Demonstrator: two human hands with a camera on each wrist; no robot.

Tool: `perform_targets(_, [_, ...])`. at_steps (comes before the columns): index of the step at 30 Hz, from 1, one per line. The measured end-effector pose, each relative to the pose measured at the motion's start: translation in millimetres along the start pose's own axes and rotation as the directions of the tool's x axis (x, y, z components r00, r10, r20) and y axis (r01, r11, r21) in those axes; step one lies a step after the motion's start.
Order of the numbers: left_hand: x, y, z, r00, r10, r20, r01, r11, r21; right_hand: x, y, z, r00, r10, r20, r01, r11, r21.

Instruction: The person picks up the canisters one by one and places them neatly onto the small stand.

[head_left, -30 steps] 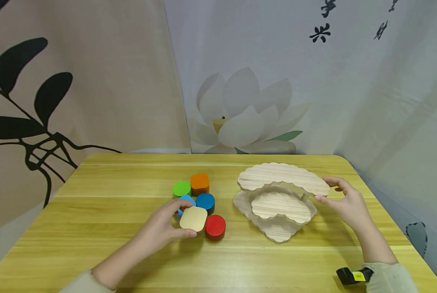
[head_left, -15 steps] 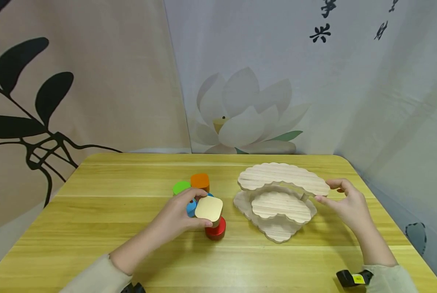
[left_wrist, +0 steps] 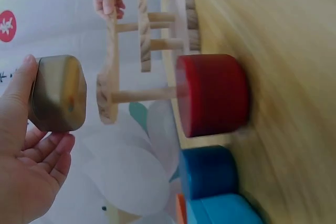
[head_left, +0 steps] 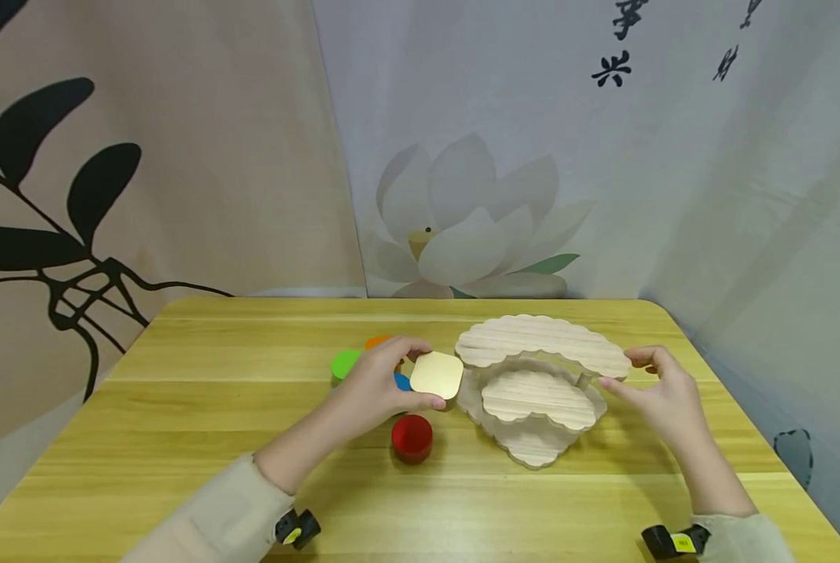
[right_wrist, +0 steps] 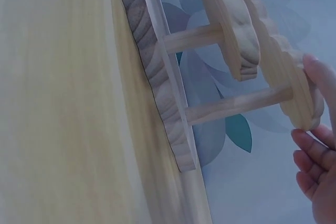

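Observation:
A gold rounded-square tin [head_left: 437, 375] is held between the thumb and fingers of my left hand [head_left: 381, 379], raised above the table just left of the wooden stand. The same tin [left_wrist: 60, 94] in the left wrist view hangs clear of everything but the hand. The scalloped stand [head_left: 543, 340] has tiers of pale wood on round posts. At the right end of its top tier [right_wrist: 302, 95], my right hand [head_left: 662, 391] pinches the edge between thumb and fingers. Below the left hand sits a red tin [head_left: 412, 439]. Blue, green and orange tins are partly hidden behind that hand.
Left of the stand, a green tin [head_left: 345, 364], an orange tin [head_left: 378, 342] and a dark blue tin [left_wrist: 210, 171] stand close together, with a light blue tin [left_wrist: 223, 211] beside them. A printed curtain [head_left: 251, 156] hangs behind the wooden table [head_left: 181, 407].
My left hand has carried the gold tin right and upward, from beside the other tins to near the stand. The right hand stays at the top tier's edge.

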State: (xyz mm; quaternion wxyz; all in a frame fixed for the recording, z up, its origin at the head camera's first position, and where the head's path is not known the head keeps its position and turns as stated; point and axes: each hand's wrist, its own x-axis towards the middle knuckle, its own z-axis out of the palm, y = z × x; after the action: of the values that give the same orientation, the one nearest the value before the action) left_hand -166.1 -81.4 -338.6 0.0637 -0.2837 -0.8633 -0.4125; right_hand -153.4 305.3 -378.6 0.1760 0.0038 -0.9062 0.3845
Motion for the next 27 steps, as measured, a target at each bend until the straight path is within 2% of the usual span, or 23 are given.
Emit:
perform_targets(10, [27.3, 16.7, 8.7, 0.999, 0.045, -0.011, -0.045, 0.999, -0.011, 1, -1, 1.5, 1.000, 0.002, -0.012, -0.003, 1.000, -0.023])
perform_targets(21, [55.1, 33.1, 19.9, 1.000, 0.010, 0.002, -0.010, 1.000, -0.013, 0, -2, 0.4, 1.000, -0.001, -0.002, 0.001, 0.999, -0.032])
perform_targets(27, [67.9, 40.9, 28.0, 1.000, 0.023, 0.010, -0.022, 0.999, -0.049, 0, -4, -2.2, 1.000, 0.005, 0.015, -0.005, 1.000, -0.021])
